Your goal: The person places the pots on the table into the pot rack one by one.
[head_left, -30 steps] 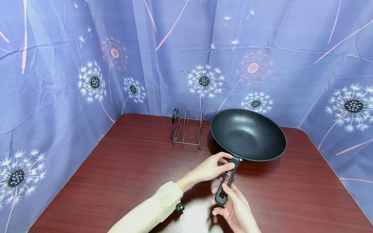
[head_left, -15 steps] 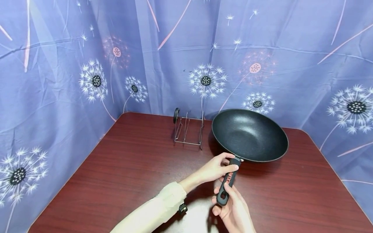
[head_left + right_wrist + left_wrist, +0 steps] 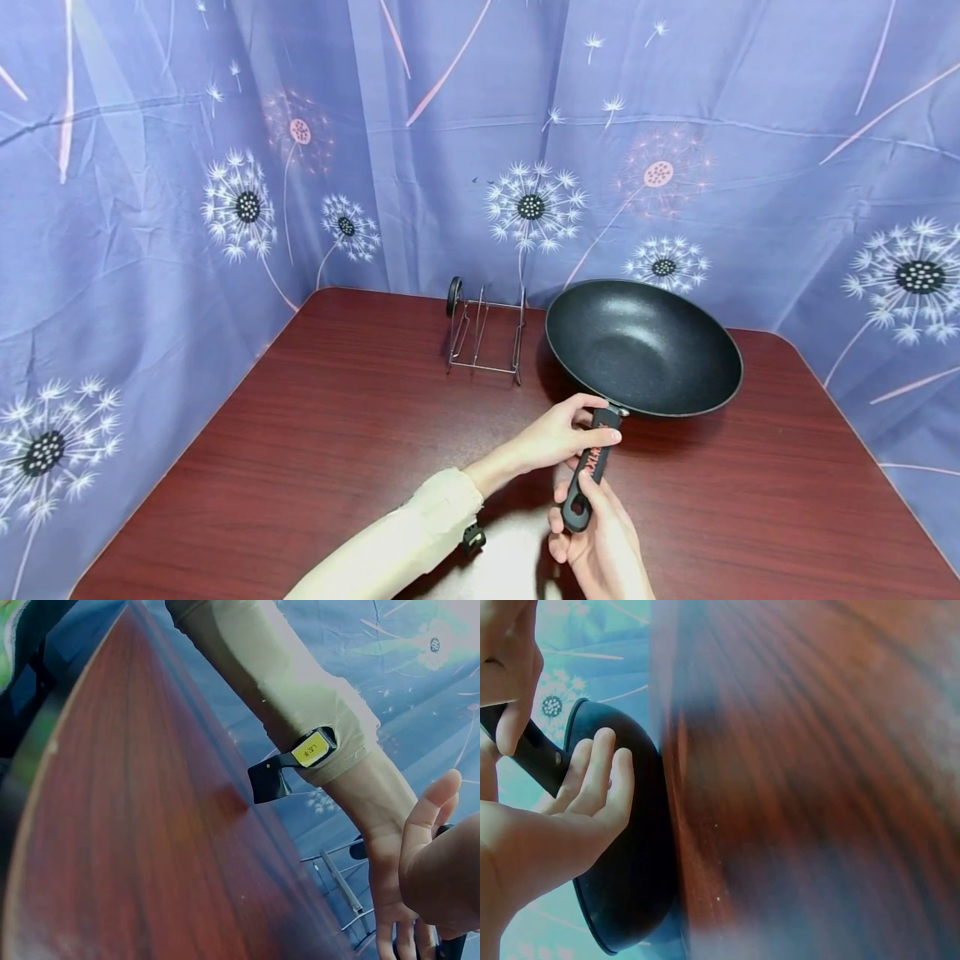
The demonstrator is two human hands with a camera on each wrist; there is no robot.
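A black wok [image 3: 637, 342] sits at the back right of the table, its interior facing up and toward me. Its black handle [image 3: 596, 450], marked with red letters, points to the front. My left hand [image 3: 558, 433] holds the handle close to the pan, thumb over the top; the left wrist view shows its fingers [image 3: 596, 776] beneath, by the pan's joint. Nearer the handle's free end, my right hand [image 3: 603, 533] grips with the thumb on top and fingers below. In the right wrist view the right hand [image 3: 442, 870] largely hides the handle.
Left of the wok stands a metal wire rack [image 3: 486, 337] with a black round piece on its upper left. A patterned blue curtain [image 3: 420, 150] hangs behind the dark red wooden table [image 3: 315, 433]. A small black device [image 3: 474, 537] is strapped at the left wrist.
Both hands keep hold of the handle and the wok stays nearly in place. The left hand and its thumb have shifted slightly to the right. The view has turned a little.
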